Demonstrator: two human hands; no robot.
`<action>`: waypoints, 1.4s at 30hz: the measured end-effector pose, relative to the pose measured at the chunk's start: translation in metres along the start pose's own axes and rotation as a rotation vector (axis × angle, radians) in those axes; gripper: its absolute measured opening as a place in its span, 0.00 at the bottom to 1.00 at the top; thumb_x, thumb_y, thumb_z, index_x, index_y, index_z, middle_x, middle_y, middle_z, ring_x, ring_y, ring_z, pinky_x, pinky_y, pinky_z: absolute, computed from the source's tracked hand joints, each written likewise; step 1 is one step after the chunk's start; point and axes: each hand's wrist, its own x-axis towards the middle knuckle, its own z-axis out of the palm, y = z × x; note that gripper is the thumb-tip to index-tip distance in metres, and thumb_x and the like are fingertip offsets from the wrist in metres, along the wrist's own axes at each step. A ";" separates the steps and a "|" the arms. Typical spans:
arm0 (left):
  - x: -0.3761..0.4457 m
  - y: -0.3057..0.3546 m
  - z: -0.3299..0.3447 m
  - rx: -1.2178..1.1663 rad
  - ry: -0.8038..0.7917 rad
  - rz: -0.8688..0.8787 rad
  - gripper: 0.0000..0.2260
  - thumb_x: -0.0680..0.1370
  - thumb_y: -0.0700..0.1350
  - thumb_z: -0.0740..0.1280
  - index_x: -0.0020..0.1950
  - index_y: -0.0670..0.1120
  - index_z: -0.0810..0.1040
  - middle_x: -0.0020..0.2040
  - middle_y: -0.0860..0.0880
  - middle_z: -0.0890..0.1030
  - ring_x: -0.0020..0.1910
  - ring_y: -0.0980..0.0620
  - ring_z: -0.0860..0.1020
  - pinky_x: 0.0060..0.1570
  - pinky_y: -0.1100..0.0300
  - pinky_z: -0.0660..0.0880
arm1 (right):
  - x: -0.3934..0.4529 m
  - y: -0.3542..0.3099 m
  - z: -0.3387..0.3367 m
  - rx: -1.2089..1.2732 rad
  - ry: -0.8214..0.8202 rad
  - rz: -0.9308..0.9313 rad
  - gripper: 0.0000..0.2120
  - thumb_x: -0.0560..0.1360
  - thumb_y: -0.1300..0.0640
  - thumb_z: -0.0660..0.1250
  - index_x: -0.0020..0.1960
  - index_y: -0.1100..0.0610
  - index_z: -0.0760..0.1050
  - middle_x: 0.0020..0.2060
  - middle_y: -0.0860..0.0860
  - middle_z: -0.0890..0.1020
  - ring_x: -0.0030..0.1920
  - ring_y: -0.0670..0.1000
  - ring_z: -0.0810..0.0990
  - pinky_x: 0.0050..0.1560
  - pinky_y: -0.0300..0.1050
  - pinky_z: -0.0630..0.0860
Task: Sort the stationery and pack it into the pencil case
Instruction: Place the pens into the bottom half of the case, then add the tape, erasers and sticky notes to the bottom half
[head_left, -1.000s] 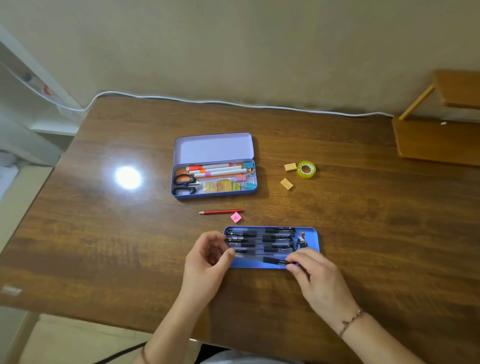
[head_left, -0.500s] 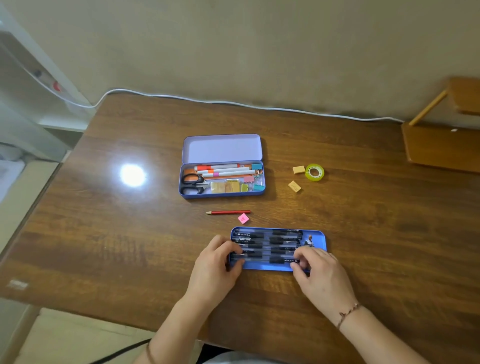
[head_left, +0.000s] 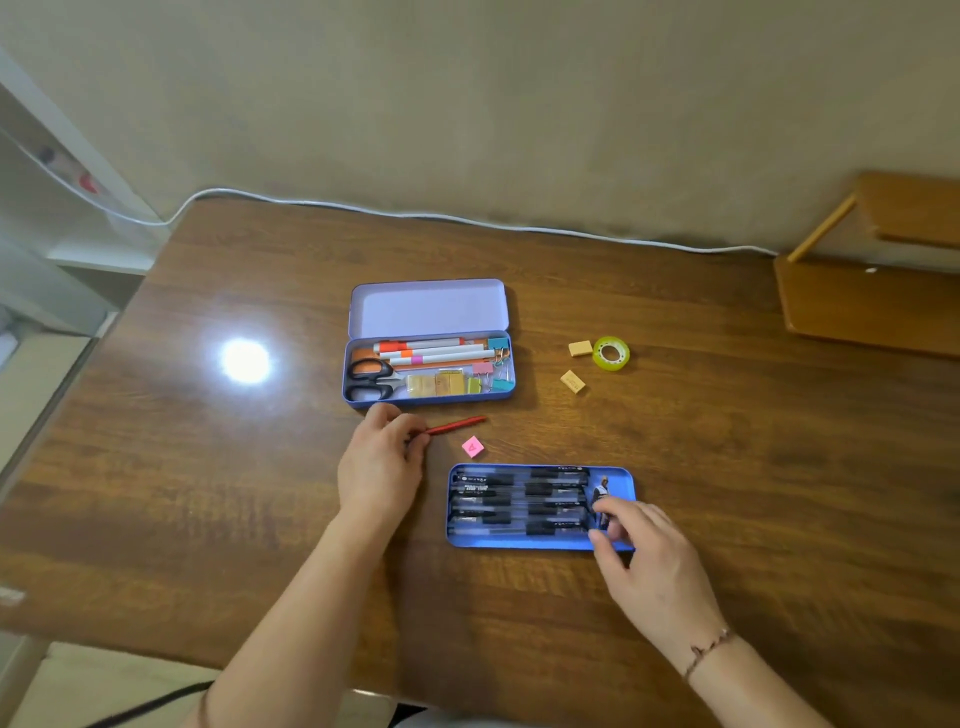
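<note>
Now slim red pencil (head_left: 456, 425), glossy wooden table (head_left: 727, 441)

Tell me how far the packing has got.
Done: pens fill the blue tray; markers and scissors sit in the purple case. In hand: the left hand pinches the red pencil; the right hand rests at the tray's end. Left: pink eraser, two tan erasers, tape.

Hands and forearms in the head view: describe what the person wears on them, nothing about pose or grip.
Both forearms are bare, with no sleeves in view. The right hand has a thin dark bracelet with small beads or charms at the wrist. The left hand shows no ring or watch; a thin band may sit further up that forearm, too faint to tell.
</note>
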 end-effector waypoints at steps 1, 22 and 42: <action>-0.002 -0.002 -0.002 -0.021 0.024 -0.003 0.05 0.77 0.45 0.69 0.52 0.48 0.83 0.51 0.52 0.76 0.47 0.49 0.77 0.41 0.58 0.73 | -0.002 0.002 -0.001 0.015 0.030 0.000 0.13 0.71 0.60 0.72 0.55 0.53 0.78 0.37 0.39 0.73 0.42 0.43 0.74 0.46 0.41 0.76; -0.090 0.016 0.025 -0.064 -0.019 0.554 0.04 0.72 0.47 0.73 0.46 0.51 0.82 0.45 0.54 0.77 0.44 0.50 0.73 0.42 0.53 0.70 | 0.011 -0.003 0.047 -0.234 0.107 -0.404 0.03 0.74 0.51 0.67 0.45 0.48 0.79 0.40 0.43 0.79 0.42 0.49 0.74 0.39 0.45 0.75; -0.050 0.069 0.034 0.205 -0.389 0.522 0.45 0.63 0.71 0.67 0.76 0.55 0.59 0.69 0.56 0.72 0.68 0.49 0.67 0.71 0.35 0.48 | 0.168 0.049 -0.031 -0.185 0.005 -0.075 0.22 0.75 0.56 0.68 0.67 0.55 0.70 0.63 0.49 0.72 0.64 0.50 0.65 0.67 0.50 0.66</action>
